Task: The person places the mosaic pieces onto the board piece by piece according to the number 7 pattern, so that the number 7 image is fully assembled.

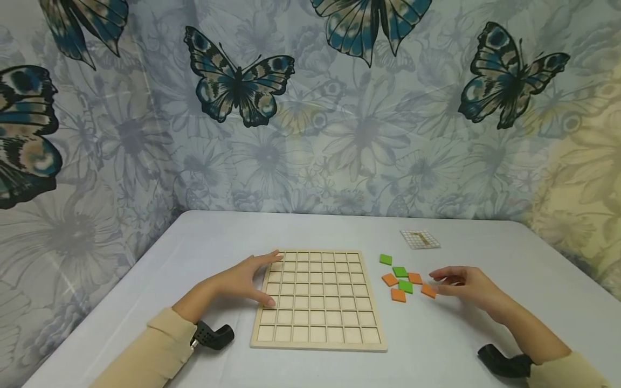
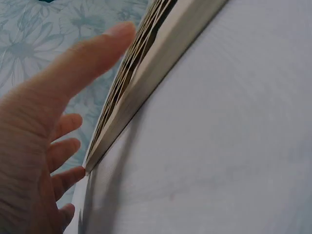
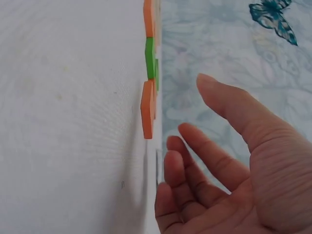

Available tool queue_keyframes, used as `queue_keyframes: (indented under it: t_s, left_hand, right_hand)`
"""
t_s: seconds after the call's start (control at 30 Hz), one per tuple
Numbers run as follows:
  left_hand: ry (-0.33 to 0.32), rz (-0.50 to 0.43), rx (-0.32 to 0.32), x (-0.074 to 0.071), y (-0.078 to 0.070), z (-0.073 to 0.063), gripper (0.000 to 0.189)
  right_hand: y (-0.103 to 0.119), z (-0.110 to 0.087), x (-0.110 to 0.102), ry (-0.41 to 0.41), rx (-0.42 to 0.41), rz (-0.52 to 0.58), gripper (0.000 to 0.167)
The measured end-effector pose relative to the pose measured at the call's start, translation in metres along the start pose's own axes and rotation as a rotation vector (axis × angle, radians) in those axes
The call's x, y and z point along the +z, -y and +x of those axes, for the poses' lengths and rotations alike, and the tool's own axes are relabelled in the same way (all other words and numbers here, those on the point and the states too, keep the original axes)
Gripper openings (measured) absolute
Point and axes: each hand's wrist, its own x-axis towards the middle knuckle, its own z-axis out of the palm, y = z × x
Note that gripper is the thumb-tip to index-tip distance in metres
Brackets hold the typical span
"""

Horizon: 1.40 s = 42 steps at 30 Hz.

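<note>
Left wrist device: one, black, strapped below a cream sleeve (image 1: 145, 353), left of the wooden grid board (image 1: 317, 302).
Left hand: one (image 1: 237, 277), at the board's left edge; thumb and forefinger spread wide along the rim, fingers extended and clasping nothing.
Wooden grid board: one, lying flat on the white table (image 1: 427, 345), divided into square cells, all bare.
Green tiles: three (image 1: 400, 271), right of the board, lying in a loose cluster with the orange ones.
Orange tiles: four (image 1: 398, 296), also right of the board; seven tiles in all, the farthest from it being orange.
Gridded card: one (image 1: 420, 239), right of the board and beyond its far edge.
Right hand: one (image 1: 468, 288), right of the board, thumb just beside that farthest orange tile; fingers loosely bent, gripping nothing.
Right wrist device: one, black (image 1: 504, 362), well right of the board.
</note>
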Motion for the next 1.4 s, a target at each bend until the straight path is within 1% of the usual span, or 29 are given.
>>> queue_keyframes:
  t_s: [0.07,0.17,0.3,0.33,0.77,0.9,1.07,1.23,1.4]
  left_hand:
    - [-0.017,-0.004,0.011,0.005,0.002,0.000,0.098]
    - [-0.049,0.026,0.019,0.011,0.006,-0.001,0.094]
    - [-0.080,0.061,0.024,0.016,0.008,-0.003,0.091]
    - [-0.083,0.062,0.025,0.016,0.008,-0.003,0.090]
    - [-0.084,0.072,0.024,0.016,0.009,-0.002,0.088]
    - [-0.082,0.089,0.025,0.017,0.010,-0.001,0.088]
    - [-0.074,0.086,0.021,0.015,0.009,0.000,0.087]
    - [-0.074,0.080,0.021,0.015,0.009,0.000,0.087]
    - [-0.075,0.072,0.013,0.015,0.009,-0.001,0.087]
  right_hand:
    - [-0.004,0.000,0.001,0.017,-0.004,0.024,0.055]
    - [-0.008,0.000,0.003,0.031,-0.015,0.052,0.056]
    - [-0.010,0.000,0.004,0.021,-0.027,0.050,0.054]
    - [-0.010,0.000,0.005,0.015,-0.019,0.049,0.053]
    - [-0.011,0.000,0.010,-0.007,-0.034,0.020,0.048]
    - [-0.012,0.000,0.013,-0.034,-0.048,-0.010,0.044]
    - [-0.013,0.000,0.016,-0.067,-0.070,-0.064,0.042]
    - [-0.011,-0.001,0.015,-0.060,-0.077,-0.076,0.041]
    - [-0.009,0.000,0.013,-0.049,-0.067,-0.086,0.038]
